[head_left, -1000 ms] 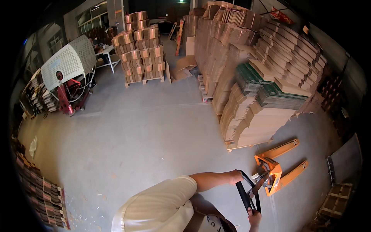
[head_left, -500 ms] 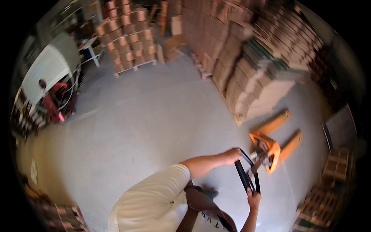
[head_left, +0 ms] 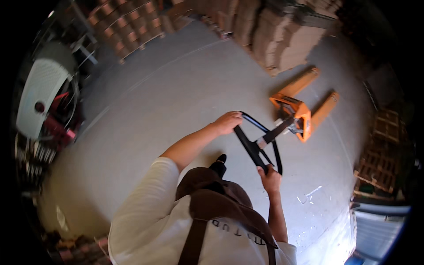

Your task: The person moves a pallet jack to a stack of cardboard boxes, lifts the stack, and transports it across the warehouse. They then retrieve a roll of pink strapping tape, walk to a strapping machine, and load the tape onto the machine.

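Both my hands are on the black loop handle [head_left: 248, 148] of an orange pallet jack [head_left: 303, 115]. My left hand [head_left: 229, 122] is wrapped round the handle's far left corner, and my right hand [head_left: 270, 177] grips its near corner. A dark shaft [head_left: 281, 129] runs from the handle to the jack's body. The two orange forks [head_left: 324, 108] point away to the upper right and carry nothing. Part of each palm's grip is hidden by the fingers.
Stacked flat cardboard [head_left: 282, 42] on a pallet stands beyond the forks. Further stacks [head_left: 128, 28] are at the far left. A pale-covered machine [head_left: 46, 95] with red parts sits left. Wooden pallets [head_left: 380, 168] line the right side. White scraps [head_left: 310, 195] lie on the grey floor.
The handle and both hands have shifted left and farther up in the view. The jack also sits higher, its forks farther from the bottom edge. Both hands keep their grip.
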A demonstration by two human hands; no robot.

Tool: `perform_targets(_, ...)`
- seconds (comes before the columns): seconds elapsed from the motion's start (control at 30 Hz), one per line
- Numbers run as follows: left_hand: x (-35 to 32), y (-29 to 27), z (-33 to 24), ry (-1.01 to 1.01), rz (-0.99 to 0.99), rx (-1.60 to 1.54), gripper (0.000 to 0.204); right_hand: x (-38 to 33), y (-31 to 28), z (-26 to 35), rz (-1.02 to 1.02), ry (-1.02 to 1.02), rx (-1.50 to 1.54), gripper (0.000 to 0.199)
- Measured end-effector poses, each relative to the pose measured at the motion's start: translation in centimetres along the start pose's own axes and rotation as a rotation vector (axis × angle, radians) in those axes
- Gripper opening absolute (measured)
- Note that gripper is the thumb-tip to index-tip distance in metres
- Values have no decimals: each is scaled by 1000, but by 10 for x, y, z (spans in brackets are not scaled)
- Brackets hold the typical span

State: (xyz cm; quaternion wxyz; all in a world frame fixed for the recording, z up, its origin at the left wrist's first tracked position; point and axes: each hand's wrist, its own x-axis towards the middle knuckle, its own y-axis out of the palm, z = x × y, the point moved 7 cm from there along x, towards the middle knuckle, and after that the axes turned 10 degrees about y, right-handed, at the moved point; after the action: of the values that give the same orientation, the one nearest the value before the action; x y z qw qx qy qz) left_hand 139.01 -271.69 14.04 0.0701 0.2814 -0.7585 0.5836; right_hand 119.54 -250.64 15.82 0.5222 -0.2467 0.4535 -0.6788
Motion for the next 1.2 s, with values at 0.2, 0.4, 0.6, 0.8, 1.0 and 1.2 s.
perform_targets(0.2, 31, -28, 4, -53, -105, -130, 20, 19, -47, 13, 49, -27, -56, 47)
perform_targets(0.4, 8, -54, -13, -261, -116, -155, 15, 26, -59, 20, 200, -36, -47, 42)
perform_targets(0.6, 1, -95, -19, -351, -115, -152, 17, 20, -90, 58, 206, -80, -76, 40)
perform_targets(0.8, -21, -182, -51, -429, -156, -133, 21, -3, -154, 153, 210, -168, -191, 39)
perform_targets(1.0, -50, -319, -102, -541, -204, -224, 26, -70, -254, 281, 282, -263, -98, 34)
perform_targets(1.2, -58, -495, -131, -585, -121, -169, 33, -73, -375, 434, 118, -337, -29, 33)
